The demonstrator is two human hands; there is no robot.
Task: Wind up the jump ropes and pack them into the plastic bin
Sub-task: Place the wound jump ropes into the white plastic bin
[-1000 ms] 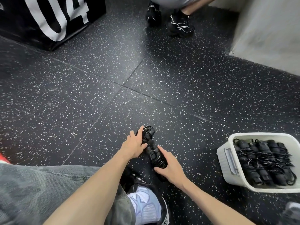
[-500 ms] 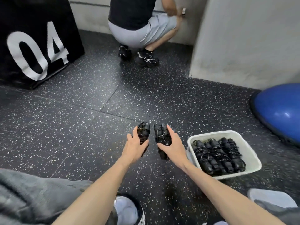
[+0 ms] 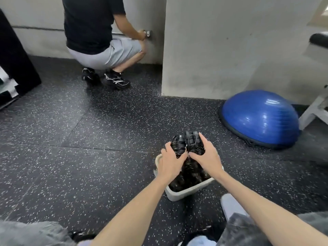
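Jump rope bundles held over the bin

Wound jump rope bundles, two in number, are held side by side above the white plastic bin [image 3: 179,193]. The left hand [image 3: 171,163] has its grip clenched round the left bundle [image 3: 178,145]; the right hand [image 3: 206,157] grasps the right bundle [image 3: 192,142] likewise, thumbs nearly touching. More wound black ropes [image 3: 188,176] lie inside the bin, which stands on the speckled black rubber floor [image 3: 88,157]. A blue balance dome [image 3: 260,118] sits to the right near a grey wall [image 3: 230,47]; another person [image 3: 99,32] squats beyond.
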